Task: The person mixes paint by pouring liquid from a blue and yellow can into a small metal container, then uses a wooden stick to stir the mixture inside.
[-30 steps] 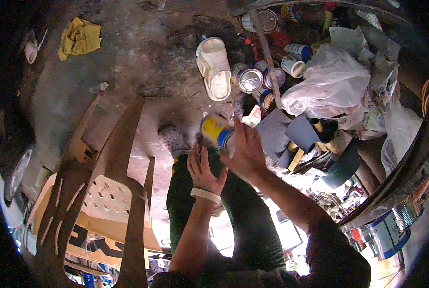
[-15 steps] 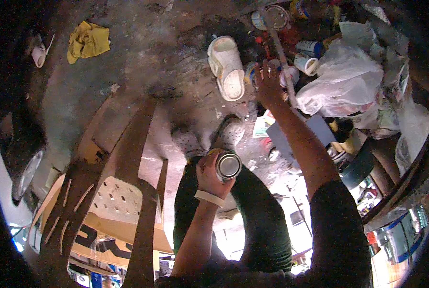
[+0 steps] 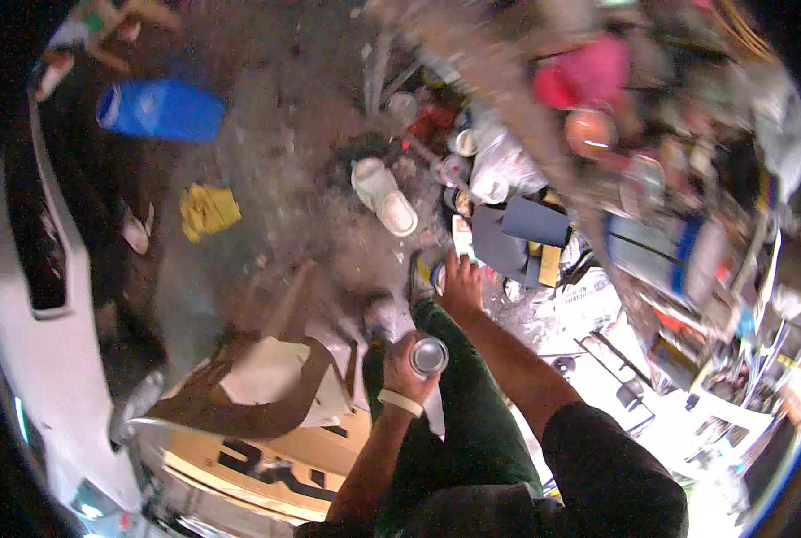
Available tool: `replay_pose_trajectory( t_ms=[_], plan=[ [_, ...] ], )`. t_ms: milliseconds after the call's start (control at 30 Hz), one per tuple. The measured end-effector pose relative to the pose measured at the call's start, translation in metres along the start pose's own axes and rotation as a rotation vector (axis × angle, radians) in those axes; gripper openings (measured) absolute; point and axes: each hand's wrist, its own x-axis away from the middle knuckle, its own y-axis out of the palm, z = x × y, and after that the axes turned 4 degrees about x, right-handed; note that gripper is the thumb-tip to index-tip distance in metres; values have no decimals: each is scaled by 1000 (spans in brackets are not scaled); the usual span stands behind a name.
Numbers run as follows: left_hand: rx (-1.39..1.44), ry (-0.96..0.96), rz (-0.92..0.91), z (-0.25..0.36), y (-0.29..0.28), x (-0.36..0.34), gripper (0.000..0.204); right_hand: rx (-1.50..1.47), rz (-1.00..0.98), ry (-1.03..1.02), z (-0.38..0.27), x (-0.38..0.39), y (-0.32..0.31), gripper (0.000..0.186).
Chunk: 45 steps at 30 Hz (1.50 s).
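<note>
My left hand [image 3: 404, 366] grips an upright metal can [image 3: 428, 357] with a silver rim on top, above my dark green trouser legs. A white strip hangs below it. My right hand [image 3: 456, 280] is farther forward, fingers curled at a small blurred object with yellow and blue, which I cannot make out. Just beyond it lie a red-and-white packet [image 3: 463, 240] and dark grey pads [image 3: 499, 238]. A white clog [image 3: 384, 195] lies on the floor ahead.
A blue drum [image 3: 158, 109] and yellow cloth [image 3: 208, 211] lie ahead-left. A white vehicle panel [image 3: 69, 377] edges the left. Cut cardboard [image 3: 203, 457] is beside my legs. Plastic bags [image 3: 499, 161], cans and heaped clutter fill the right, partly blurred.
The view has swung, bringing the blue drum in. The can passed from my right hand to my left. My right hand reached toward the floor cans, then came back lower.
</note>
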Motion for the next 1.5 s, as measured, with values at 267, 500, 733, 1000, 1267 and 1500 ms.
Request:
replay_pose_trajectory(
  t_ms=[267,500,733,1000,1267,1500],
  plan=[
    [-78,330,-357,58,-44,89,90,-175,183,377,56,304,-43,119],
    [-680,552,-908,136,-85,104,111,-511,319,894,44,537,-15,117],
    [-924,931,-1201,208,23,207,109,-905,413,1427,-9,721,84,120],
    [-558,1222,-1431,217,187,415,106,-1004,518,1810,-36,873,188,112],
    [-568,1341,-1228,257,332,501,104,-902,627,1631,28,943,193,110],
    [-664,1478,-1366,298,389,527,100,-920,811,1452,99,944,142,108]
  ],
)
